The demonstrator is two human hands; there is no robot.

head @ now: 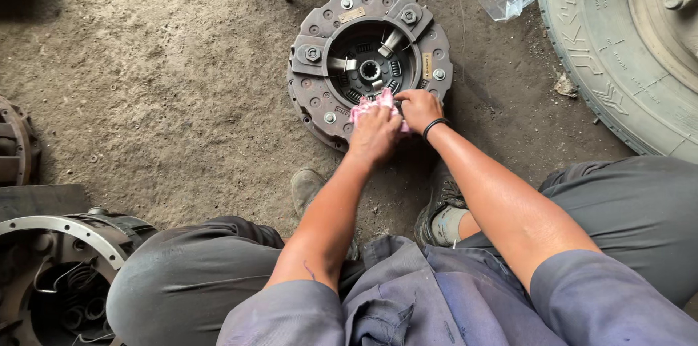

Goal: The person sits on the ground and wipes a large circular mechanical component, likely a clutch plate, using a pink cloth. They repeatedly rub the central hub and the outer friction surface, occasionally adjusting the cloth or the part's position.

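1. Left hand [374, 131] presses the pink rag [372, 105], clenched on it, at the near rim of the clutch pressure plate [369, 62] lying on the dirt floor [160, 84]
2. Right hand [419, 107] pinches the rag's edge; best kept taut, wiping with firm strokes

Items I log on the person: grey short-sleeved work shirt [407, 302], creased, sleeves ending above the elbows; matching grey trousers [182, 280]; worn, dust-coloured shoes [305, 187], one with dark laces over a pale sock [447, 224]; thin black band [435, 125] at the right wrist. Forearms bare.
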